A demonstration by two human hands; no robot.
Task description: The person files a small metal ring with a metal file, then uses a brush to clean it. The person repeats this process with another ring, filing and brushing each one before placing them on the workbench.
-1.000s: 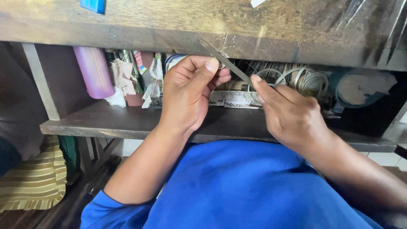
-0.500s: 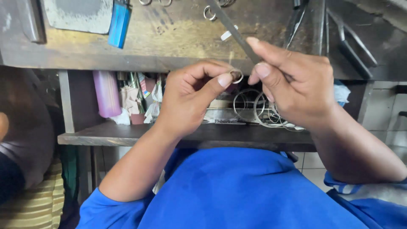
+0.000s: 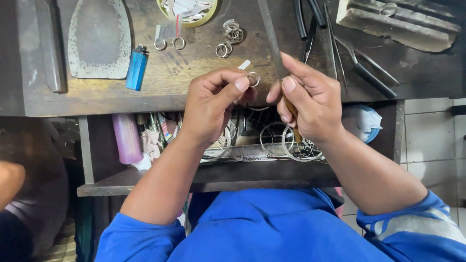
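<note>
My left hand (image 3: pixel 213 109) pinches a small silver ring (image 3: pixel 253 78) between thumb and forefinger, just over the front edge of the wooden workbench (image 3: pixel 194 92). My right hand (image 3: pixel 308 104) grips a long flat metal file (image 3: pixel 270 34) by its wooden handle; the blade runs up and away over the bench, close beside the ring. The two hands nearly touch.
On the bench lie a blue lighter (image 3: pixel 136 68), a grey metal plate (image 3: pixel 99 39), loose rings (image 3: pixel 229 36), a round tin of scraps (image 3: pixel 187 9) and pliers (image 3: pixel 359 63). The open shelf below holds wire coils (image 3: pixel 286 140) and a pink bottle (image 3: pixel 127 138). Another person's knee (image 3: pixel 9 179) shows left.
The view has tilted up onto the bench top. Both hands have risen from the shelf to the bench edge, still holding ring and file.
</note>
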